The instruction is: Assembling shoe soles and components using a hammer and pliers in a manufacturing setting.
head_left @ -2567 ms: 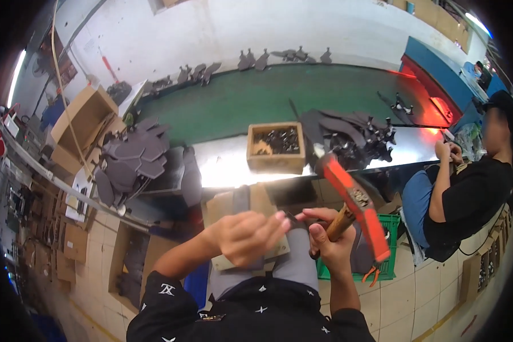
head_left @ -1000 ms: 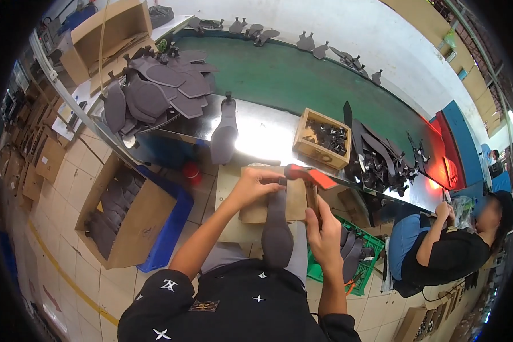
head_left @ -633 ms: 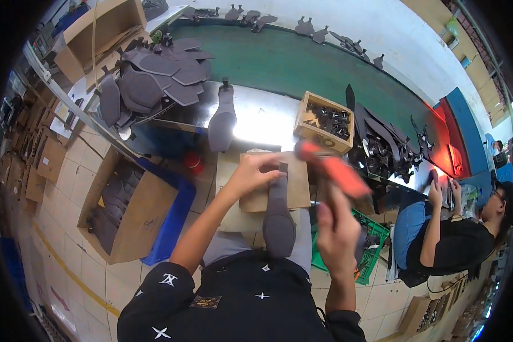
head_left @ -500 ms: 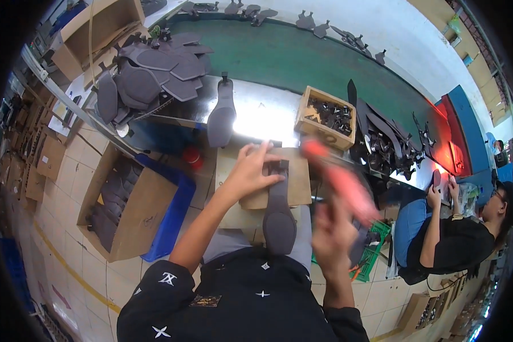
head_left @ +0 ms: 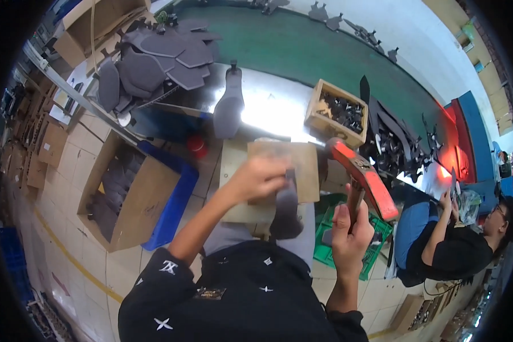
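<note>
My left hand (head_left: 260,178), smeared by motion, is closed at the narrow heel end of a dark grey shoe sole (head_left: 287,214). The sole's wide end hangs toward my lap, over the near edge of a tan block (head_left: 301,165). Raised to the right of the block, my right hand (head_left: 352,231) is wrapped round the handle of a hammer (head_left: 366,178) with a red head, held clear of the sole. Another grey sole (head_left: 229,111) lies on the bright bench edge beyond the block.
Behind to the left are piled soles (head_left: 148,62). A wooden box (head_left: 336,114) of small dark parts stands right of centre, beside a heap of black pieces (head_left: 396,139). A cardboard box (head_left: 137,199) of soles is at left, a green crate (head_left: 325,251) at right. A co-worker (head_left: 461,245) sits further right.
The hammer has risen and sharpened from a blur, its head now over to the right. My left hand has closed at the sole's heel end, and the sole has shifted and tilted.
</note>
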The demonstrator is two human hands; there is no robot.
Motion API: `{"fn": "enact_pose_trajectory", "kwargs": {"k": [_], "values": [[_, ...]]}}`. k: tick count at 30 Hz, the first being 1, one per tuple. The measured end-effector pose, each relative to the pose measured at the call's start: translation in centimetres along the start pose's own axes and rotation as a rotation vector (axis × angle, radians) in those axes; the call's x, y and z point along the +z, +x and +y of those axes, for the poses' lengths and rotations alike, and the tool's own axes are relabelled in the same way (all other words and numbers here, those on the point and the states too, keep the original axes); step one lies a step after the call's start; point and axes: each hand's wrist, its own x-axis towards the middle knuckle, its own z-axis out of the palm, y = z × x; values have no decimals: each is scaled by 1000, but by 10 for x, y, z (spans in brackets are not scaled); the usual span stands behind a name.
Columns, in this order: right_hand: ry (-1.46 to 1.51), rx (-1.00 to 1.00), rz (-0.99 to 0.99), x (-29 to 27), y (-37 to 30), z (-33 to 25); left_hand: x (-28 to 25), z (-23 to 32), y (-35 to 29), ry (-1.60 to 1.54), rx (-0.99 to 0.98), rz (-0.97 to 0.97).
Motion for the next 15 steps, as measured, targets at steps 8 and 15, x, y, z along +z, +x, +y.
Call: {"fn": "enact_pose_trajectory", "kwargs": {"k": [8,15], "values": [[-630,-269,-452,32,26,42,-19,105,-54,-739,-79,-221],[351,-518,-869,-7,33,-19,-26,111,-69,-889,-72,-425]]}}
